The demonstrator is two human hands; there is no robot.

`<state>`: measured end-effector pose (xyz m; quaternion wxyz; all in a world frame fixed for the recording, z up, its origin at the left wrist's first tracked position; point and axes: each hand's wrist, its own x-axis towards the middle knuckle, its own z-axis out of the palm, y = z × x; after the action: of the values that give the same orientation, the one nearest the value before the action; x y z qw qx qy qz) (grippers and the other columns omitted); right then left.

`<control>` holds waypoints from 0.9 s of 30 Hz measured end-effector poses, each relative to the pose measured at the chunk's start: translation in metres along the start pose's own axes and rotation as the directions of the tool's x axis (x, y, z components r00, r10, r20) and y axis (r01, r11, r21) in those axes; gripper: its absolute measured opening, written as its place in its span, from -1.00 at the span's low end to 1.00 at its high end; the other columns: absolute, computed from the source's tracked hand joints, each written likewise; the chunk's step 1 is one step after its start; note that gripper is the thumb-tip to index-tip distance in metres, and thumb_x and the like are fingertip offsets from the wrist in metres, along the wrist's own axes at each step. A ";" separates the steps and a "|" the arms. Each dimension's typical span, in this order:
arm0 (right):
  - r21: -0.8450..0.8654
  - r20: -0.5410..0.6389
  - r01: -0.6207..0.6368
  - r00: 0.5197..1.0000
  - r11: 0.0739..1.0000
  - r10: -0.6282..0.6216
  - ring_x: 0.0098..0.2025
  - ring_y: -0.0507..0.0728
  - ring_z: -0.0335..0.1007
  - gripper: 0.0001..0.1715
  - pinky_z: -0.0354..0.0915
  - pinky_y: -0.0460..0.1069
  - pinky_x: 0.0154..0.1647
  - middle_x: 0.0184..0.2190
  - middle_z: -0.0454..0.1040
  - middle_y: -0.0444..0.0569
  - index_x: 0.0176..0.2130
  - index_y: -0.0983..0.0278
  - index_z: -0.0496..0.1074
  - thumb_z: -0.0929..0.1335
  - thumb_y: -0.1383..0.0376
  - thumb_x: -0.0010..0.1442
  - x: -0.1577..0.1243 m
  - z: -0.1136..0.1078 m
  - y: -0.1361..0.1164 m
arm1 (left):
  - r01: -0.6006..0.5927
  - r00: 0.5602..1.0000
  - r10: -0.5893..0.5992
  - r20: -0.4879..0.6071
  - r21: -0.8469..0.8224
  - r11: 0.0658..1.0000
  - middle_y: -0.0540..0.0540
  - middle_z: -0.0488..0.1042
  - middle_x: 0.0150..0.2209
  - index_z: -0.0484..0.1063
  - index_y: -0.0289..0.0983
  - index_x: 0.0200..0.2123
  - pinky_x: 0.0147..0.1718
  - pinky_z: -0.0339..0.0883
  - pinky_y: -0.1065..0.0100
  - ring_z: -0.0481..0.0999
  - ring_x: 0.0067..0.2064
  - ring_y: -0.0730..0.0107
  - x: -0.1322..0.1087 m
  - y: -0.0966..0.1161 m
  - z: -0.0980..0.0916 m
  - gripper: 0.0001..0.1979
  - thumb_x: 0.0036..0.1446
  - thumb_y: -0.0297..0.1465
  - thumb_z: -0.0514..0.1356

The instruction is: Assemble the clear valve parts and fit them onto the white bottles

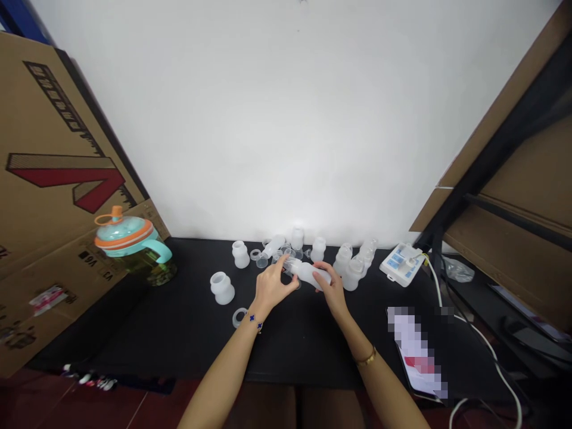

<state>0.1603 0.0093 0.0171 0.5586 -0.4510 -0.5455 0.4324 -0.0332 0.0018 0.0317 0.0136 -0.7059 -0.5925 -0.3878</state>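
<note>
A translucent bottle (310, 273) lies on its side just above the black table (187, 333), held between both hands. The right hand (333, 293) wraps its body; the left hand (269, 287) pinches the neck end, possibly at a ring (too small to tell). More bottles (353, 269) stand behind, with a loose ring (239, 317) and a water jug (133, 245) to the left.

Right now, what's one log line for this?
left hand: gripping bottle end | right hand: holding bottle body | nearby: ring, jug, other bottles
</note>
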 end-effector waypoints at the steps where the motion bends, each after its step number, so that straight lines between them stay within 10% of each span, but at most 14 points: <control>1: 0.002 -0.001 -0.004 1.000 1.000 0.004 -0.17 0.26 0.48 -0.48 0.41 -0.04 -0.56 0.01 0.51 0.06 -0.02 0.19 0.51 0.44 -0.04 0.12 0.000 0.000 0.001 | -0.007 1.000 0.007 -0.007 0.000 1.000 -0.04 0.62 -0.26 0.38 -0.16 0.17 -0.23 0.45 0.34 0.62 -0.23 0.24 0.000 0.000 0.000 -0.43 0.06 -0.26 0.29; 6: 0.039 -0.015 -0.055 0.998 0.998 0.055 -0.45 0.12 0.47 -0.43 0.32 -0.04 -0.64 -0.07 0.53 0.05 0.00 0.20 0.49 0.42 -0.09 0.13 0.003 0.001 0.004 | -0.047 0.996 0.048 -0.070 0.023 0.999 -0.06 0.62 -0.28 0.41 -0.19 0.16 -0.24 0.47 0.33 0.63 -0.25 0.23 -0.001 -0.003 0.002 -0.44 0.06 -0.27 0.30; 12: 0.064 0.083 -0.166 0.984 0.984 0.161 -0.69 0.05 0.25 -0.34 0.13 -0.10 -0.72 -0.67 0.36 -0.22 0.02 0.26 0.44 0.41 -0.13 0.14 0.006 0.002 0.003 | -0.121 0.985 0.120 -0.123 -0.004 0.993 -0.17 0.59 0.00 0.28 -0.23 0.26 -0.10 0.48 0.30 0.62 -0.09 0.20 -0.003 -0.004 0.004 -0.41 0.15 -0.32 0.24; 27: 0.091 0.003 -0.043 0.999 0.995 0.043 -0.43 0.07 0.33 -0.43 0.32 -0.08 -0.60 -0.29 0.49 -0.07 -0.03 0.20 0.52 0.52 -0.01 0.02 0.004 0.001 0.005 | -0.030 0.997 0.032 -0.071 0.024 0.999 -0.17 0.62 -0.10 0.29 -0.25 0.25 -0.14 0.48 0.30 0.64 -0.10 0.17 -0.001 -0.001 0.001 -0.45 0.24 -0.21 0.21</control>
<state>0.1590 0.0142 0.0135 0.5689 -0.4365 -0.5156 0.4690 -0.0330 0.0019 0.0301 0.0488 -0.7006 -0.5849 -0.4059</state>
